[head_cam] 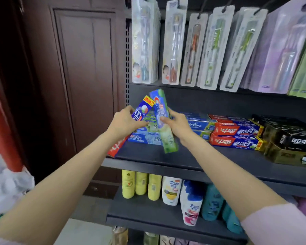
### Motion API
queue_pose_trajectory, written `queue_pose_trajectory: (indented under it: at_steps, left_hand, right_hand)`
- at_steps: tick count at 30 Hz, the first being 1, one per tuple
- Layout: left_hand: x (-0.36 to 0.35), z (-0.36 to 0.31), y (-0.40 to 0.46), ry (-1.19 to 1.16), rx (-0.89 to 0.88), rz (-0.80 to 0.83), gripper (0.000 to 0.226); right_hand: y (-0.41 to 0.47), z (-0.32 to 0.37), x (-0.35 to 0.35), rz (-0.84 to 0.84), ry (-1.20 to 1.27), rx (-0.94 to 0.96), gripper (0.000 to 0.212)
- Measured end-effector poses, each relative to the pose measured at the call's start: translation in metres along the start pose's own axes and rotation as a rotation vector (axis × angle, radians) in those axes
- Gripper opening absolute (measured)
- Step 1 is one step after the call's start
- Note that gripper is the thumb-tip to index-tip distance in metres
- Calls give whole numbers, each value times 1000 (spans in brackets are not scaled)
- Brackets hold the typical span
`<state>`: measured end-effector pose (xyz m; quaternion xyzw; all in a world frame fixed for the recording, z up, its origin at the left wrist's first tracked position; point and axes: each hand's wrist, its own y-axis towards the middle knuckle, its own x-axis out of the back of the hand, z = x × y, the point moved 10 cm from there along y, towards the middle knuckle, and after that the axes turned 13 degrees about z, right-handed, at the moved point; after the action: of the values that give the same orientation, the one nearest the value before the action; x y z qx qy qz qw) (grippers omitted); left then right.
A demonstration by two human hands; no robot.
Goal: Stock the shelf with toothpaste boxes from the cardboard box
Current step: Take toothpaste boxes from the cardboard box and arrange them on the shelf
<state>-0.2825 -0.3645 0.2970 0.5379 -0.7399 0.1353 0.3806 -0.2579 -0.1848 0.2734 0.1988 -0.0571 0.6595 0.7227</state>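
The dark shelf carries stacked toothpaste boxes, toothbrush packs hanging above it and shampoo bottles below. Over its left end, the left hand grips a red-and-blue toothpaste box; the right hand grips a blue-green toothpaste box, both tilted.

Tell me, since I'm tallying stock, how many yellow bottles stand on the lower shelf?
3. They stand in a row at the left end of the lower shelf: left bottle, middle bottle, right bottle. More may be hidden behind them.
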Motion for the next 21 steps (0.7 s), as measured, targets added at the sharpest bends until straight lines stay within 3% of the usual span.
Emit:
queue_pose_trajectory:
  at_steps: [3, 6, 9, 13, 18, 21]
  left_hand:
    - [29, 11, -3, 91, -20, -107, 35]
    - [35, 10, -1, 164, -65, -82, 30]
    - [34, 13, 5, 230, -96, -67, 34]
    - [36, 28, 14, 223, -93, -88, 47]
    - [27, 29, 21, 200, -139, -39, 50]
    - [19, 27, 23, 181, -148, -1, 49]
  right_hand:
    - [25, 16, -11, 80, -442, -41, 61]
    - [51, 28, -35, 151, -787, -23, 49]
    - [68, 32, -59, 109, -1013, 63, 39]
    - [72, 2, -81, 49, -1199, 175, 43]
    - [78, -21, -89, 203, -1119, 207, 44]
    - [67, -6, -64, 201, -648, 141, 46]
